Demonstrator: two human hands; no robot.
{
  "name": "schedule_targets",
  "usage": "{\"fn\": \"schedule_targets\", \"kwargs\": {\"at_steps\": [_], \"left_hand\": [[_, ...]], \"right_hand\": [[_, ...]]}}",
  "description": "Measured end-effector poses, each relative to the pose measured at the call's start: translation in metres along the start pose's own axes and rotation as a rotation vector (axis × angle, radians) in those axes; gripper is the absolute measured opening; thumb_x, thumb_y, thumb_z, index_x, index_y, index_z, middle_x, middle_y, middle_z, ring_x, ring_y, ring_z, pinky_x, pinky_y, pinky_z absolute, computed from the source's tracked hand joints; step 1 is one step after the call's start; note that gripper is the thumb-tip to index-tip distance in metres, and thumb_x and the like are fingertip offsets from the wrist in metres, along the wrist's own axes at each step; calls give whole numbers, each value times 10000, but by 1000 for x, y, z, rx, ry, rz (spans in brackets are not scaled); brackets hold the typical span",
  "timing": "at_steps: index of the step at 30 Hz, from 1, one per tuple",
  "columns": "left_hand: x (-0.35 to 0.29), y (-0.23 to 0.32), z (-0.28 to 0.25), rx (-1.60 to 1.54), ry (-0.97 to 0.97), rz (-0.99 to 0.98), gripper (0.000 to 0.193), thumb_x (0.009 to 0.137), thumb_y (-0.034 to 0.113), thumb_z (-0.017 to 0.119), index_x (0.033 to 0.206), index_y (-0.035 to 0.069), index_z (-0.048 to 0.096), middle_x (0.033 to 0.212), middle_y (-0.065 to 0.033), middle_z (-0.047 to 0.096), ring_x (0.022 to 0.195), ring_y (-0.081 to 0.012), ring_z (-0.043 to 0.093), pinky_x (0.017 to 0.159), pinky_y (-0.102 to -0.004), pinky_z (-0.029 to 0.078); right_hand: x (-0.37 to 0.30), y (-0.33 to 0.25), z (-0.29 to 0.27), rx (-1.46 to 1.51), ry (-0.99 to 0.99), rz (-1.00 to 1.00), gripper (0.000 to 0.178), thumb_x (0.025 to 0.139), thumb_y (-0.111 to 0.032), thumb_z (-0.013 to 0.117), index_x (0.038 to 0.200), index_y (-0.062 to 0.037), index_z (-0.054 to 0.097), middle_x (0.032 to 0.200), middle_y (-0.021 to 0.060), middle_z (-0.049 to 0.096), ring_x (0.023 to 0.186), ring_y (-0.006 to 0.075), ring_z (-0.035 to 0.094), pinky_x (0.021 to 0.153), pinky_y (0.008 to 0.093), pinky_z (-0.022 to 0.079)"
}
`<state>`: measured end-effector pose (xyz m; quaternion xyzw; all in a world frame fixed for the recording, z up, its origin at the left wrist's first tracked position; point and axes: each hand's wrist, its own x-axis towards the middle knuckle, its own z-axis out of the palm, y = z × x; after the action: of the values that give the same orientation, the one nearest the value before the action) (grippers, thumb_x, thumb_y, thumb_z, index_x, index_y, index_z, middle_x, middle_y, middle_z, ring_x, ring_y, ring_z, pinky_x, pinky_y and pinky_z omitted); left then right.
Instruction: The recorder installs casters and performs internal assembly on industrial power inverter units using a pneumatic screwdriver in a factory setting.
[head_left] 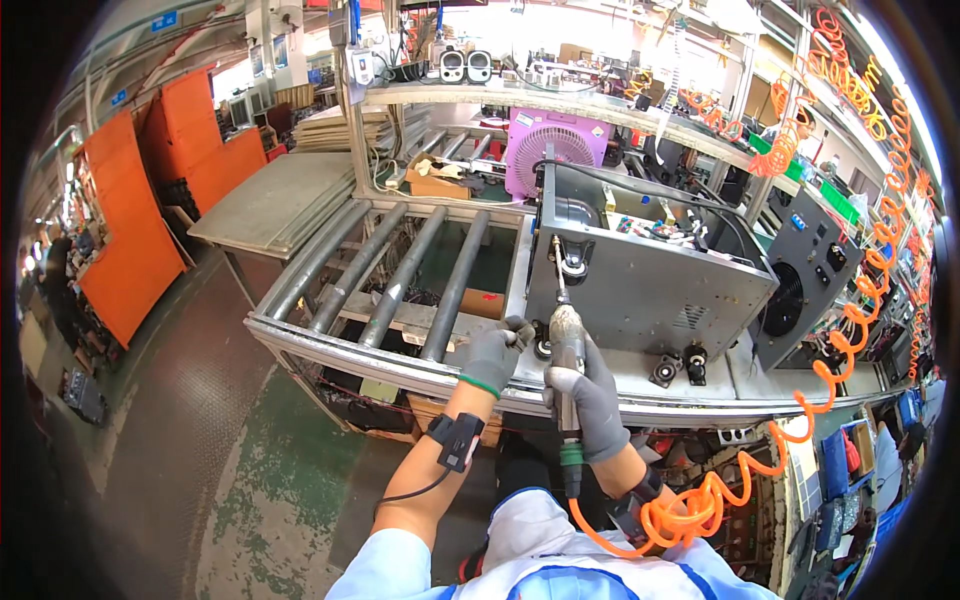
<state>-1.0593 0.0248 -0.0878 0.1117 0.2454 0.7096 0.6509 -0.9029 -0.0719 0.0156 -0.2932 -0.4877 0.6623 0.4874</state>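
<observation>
My right hand [592,400], in a grey glove, is wrapped round an air screwdriver [567,340] with an orange hose. Its long bit points away from me and reaches a caster [572,262] at the left end of a grey metal cabinet [660,290], which lies on the bench with its inside facing up. My left hand [494,356], also gloved, is just left of the tool with its fingers curled together. What it holds, if anything, is too small to make out. Another caster [542,342] sits between my hands, on the bench edge.
Two loose casters [680,368] lie on the bench in front of the cabinet. The coiled orange hose [770,455] loops along my right. Steel rollers [400,280] run to the left. A purple fan [555,150] and a second grey panel [810,280] stand behind and to the right.
</observation>
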Motion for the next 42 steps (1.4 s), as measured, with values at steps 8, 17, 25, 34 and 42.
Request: {"fn": "schedule_targets", "kwargs": {"at_steps": [8,17,25,34,42], "left_hand": [[-13,3,-9,83,66,-65,204,892,141,480,983,-34,531,779,-98,574,648,-168,566,550,-237,494],[-13,4,-25,183,-5,-89,226,903,220,466,951,7,524,772,-89,592,650,-178,581,541,-263,499],[-36,14,-14,2,-28,-124,227,926,175,385,969,-35,457,970,-226,591,827,-291,628,676,-328,558],[-43,25,10,218,32,-154,241,874,288,531,900,49,512,593,9,450,472,-85,398,401,-206,300],[-31,47,34,-41,-87,-126,238,882,291,521,749,93,515,523,58,279,407,-58,210,366,-206,161]], "right_hand": [[8,9,31,110,81,-63,576,699,-116,545,1240,-10,379,915,66,505,624,109,526,531,205,459],[14,7,33,172,98,-69,514,744,-98,515,1231,-27,367,826,70,541,598,104,531,511,203,458],[21,-7,30,281,82,36,364,777,-40,540,1128,-22,444,780,51,538,578,116,540,505,231,461],[2,-28,30,178,4,77,458,735,-59,580,1165,-35,422,843,49,535,655,119,546,557,229,459],[-45,-40,-9,-160,-275,346,735,651,-131,629,1312,-41,319,857,65,487,578,110,518,492,226,438]]}}
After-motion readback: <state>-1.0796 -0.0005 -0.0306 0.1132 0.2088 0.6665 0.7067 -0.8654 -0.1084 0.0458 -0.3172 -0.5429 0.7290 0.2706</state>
